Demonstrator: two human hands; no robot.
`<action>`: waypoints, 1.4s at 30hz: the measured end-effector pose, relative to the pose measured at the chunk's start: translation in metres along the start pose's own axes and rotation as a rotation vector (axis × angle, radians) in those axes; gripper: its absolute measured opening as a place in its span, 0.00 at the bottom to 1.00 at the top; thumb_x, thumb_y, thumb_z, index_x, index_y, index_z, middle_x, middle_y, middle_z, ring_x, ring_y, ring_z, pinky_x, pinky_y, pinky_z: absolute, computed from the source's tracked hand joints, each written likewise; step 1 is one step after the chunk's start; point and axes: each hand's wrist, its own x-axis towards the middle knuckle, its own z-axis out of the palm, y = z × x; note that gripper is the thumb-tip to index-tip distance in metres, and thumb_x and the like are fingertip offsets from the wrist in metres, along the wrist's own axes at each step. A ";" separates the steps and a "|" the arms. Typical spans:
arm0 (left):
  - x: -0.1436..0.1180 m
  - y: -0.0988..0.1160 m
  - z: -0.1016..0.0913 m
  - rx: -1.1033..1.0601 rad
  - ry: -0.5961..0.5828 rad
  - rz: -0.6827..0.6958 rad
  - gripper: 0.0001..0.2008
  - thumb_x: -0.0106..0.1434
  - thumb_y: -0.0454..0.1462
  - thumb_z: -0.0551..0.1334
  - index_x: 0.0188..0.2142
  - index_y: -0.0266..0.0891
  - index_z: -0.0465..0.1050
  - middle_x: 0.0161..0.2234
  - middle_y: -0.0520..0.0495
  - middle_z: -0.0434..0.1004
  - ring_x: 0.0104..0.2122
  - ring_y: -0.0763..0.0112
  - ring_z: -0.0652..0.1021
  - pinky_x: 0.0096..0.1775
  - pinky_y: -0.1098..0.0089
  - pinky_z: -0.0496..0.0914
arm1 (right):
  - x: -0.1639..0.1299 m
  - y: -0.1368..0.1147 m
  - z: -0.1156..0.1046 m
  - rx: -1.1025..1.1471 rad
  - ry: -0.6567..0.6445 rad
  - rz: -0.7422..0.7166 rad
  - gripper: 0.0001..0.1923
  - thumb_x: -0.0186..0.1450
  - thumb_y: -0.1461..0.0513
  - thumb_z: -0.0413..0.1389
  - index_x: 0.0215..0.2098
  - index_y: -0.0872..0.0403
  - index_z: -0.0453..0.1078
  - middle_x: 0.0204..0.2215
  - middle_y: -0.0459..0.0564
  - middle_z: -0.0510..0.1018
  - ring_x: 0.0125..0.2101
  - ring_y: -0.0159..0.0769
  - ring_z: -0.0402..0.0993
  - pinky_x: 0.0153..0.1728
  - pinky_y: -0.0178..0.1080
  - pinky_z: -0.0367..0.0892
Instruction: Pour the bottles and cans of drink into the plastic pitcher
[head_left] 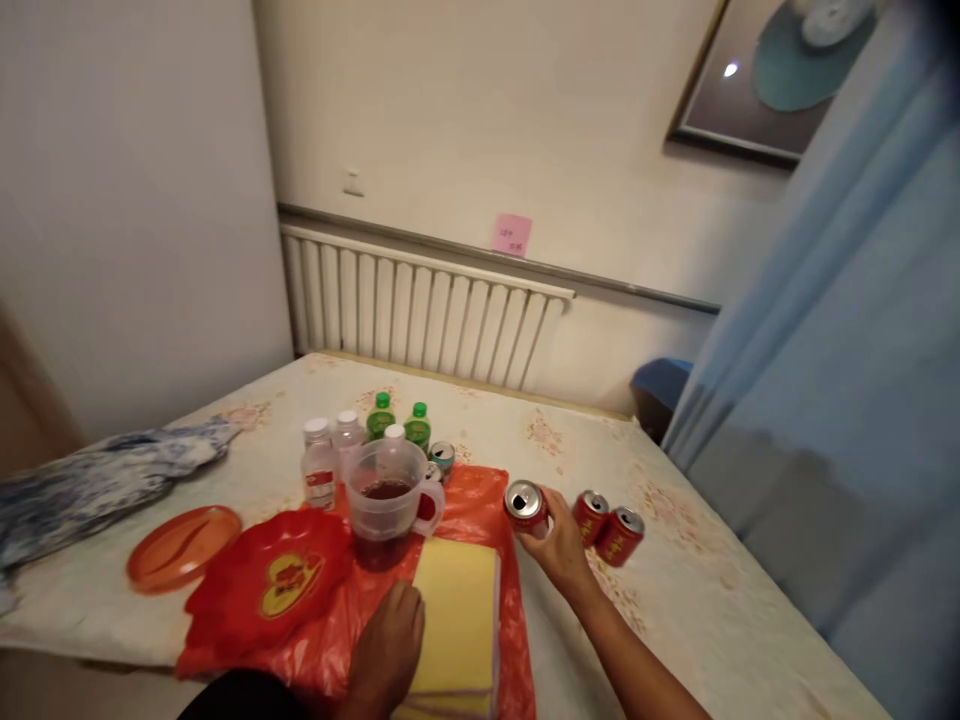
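Note:
My right hand grips an open red drink can, held upright with its top facing me, just above the table at the edge of a red plastic sheet. Two more opened red cans stand to its right. My left hand rests with curled fingers on the red sheet, beside a flat yellow folded cloth or pad; nothing shows in it. Beyond that hand stands a clear plastic measuring jug partly filled with dark liquid. A scalloped red tray lies left of the jug.
White-capped clear bottles, green-capped bottles and an opened can cluster behind the jug. An orange oval lid or dish and a blue-white cloth lie left. A radiator is behind the table; a blue curtain hangs right.

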 end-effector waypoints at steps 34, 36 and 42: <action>-0.011 0.002 0.010 0.028 0.147 -0.014 0.10 0.64 0.26 0.52 0.32 0.40 0.67 0.33 0.46 0.71 0.34 0.63 0.73 0.38 0.62 0.70 | 0.129 -0.131 0.083 -0.675 -0.334 -0.966 0.19 0.68 0.66 0.51 0.56 0.51 0.67 0.49 0.58 0.73 0.52 0.50 0.60 0.58 0.56 0.50; -0.012 0.001 0.011 0.016 0.140 -0.011 0.10 0.64 0.27 0.52 0.32 0.40 0.67 0.34 0.46 0.71 0.34 0.64 0.73 0.39 0.62 0.70 | 0.129 -0.132 0.083 -0.688 -0.339 -0.982 0.18 0.68 0.66 0.51 0.56 0.51 0.67 0.49 0.58 0.72 0.52 0.49 0.60 0.58 0.56 0.50; -0.013 -0.001 0.014 -0.001 0.080 -0.038 0.09 0.66 0.28 0.51 0.33 0.40 0.67 0.35 0.46 0.71 0.36 0.63 0.73 0.40 0.61 0.70 | 0.130 -0.135 0.082 -0.726 -0.336 -1.012 0.18 0.69 0.65 0.51 0.56 0.51 0.67 0.49 0.58 0.73 0.52 0.49 0.60 0.58 0.55 0.50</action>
